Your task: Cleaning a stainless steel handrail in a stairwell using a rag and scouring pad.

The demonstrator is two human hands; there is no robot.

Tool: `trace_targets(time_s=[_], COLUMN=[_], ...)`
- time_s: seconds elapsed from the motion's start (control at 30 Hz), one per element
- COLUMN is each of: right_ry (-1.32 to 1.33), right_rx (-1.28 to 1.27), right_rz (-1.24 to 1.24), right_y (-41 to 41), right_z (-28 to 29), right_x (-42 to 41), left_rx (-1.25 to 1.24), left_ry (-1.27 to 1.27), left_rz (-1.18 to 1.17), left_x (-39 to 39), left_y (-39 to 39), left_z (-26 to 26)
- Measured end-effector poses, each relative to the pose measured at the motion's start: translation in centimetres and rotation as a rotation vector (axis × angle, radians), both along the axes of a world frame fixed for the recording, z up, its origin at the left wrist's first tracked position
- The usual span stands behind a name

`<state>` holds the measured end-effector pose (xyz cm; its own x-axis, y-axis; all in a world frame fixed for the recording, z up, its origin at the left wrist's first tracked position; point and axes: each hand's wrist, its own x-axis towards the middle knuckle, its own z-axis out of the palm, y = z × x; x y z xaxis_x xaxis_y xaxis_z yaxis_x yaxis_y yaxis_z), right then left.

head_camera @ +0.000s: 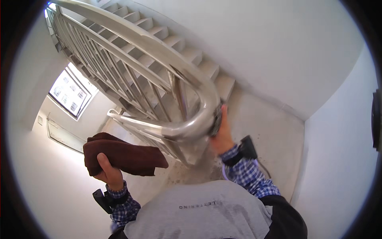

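Note:
My left hand (109, 171) grips a folded dark brown cloth (125, 156), its thumb on top, held in the air left of the railing. On the right, my right hand (222, 134) presses a dark grey, rough-looking scouring pad (216, 121) against the outer side of a curved metal handrail (206, 104). The pad is partly hidden by my fingers and blurred at its edge. This bend joins the rail that runs up the stairs with a shorter lower rail (143, 123) on the left.
Metal balusters (131, 80) stand below the handrail. Concrete stairs (182, 44) climb beyond them along a white wall (268, 44). A window (71, 92) is at the left. Dark spots mark the concrete floor (268, 143). A cable (264, 168) hangs by my right forearm.

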<state>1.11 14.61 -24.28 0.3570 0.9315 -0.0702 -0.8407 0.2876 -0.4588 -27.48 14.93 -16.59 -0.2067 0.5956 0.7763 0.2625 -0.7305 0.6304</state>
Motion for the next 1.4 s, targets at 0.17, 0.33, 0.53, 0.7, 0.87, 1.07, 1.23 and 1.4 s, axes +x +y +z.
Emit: trace_targets(time_s=[0.17,0.33,0.53,0.7,0.87,1.07,1.23,1.4], right_ry=[-0.706,-1.794,-2.242,-2.6,-2.805,-2.347,-2.607,-2.734], right_rx=[-0.009,0.267,0.615,1.091,0.681,-0.115,0.671,1.194], right_rz=[0.309,-0.627,-0.46,0.238,0.875,1.07,0.731,0.506], right_y=[7.6,3.3,-0.4,7.2,7.5,8.1,4.0,3.2], right_z=[5.5,5.1,7.6,12.1,11.8,9.3,11.6,13.8], right_x=[8.9,4.1,2.3,4.4,-0.6,-5.6,-2.4,2.0], left_rx=[-0.079,0.018,0.04,0.097,0.046,-0.062,-0.012,-0.127], left_ry=[-0.036,-0.048,-0.04,0.047,-0.117,-0.355,-0.447,-0.451], left_rz=[0.091,0.122,0.174,0.164,0.147,0.146,0.107,0.162], left_x=[2.4,2.7,3.4,4.6,5.0,4.8,3.3,2.2], left_y=[-0.6,-1.5,-2.6,-4.0,-6.8,-7.1,-6.8,-7.2], left_z=[1.4,1.6,1.6,1.3,-1.0,-2.7,-5.4,-5.6])
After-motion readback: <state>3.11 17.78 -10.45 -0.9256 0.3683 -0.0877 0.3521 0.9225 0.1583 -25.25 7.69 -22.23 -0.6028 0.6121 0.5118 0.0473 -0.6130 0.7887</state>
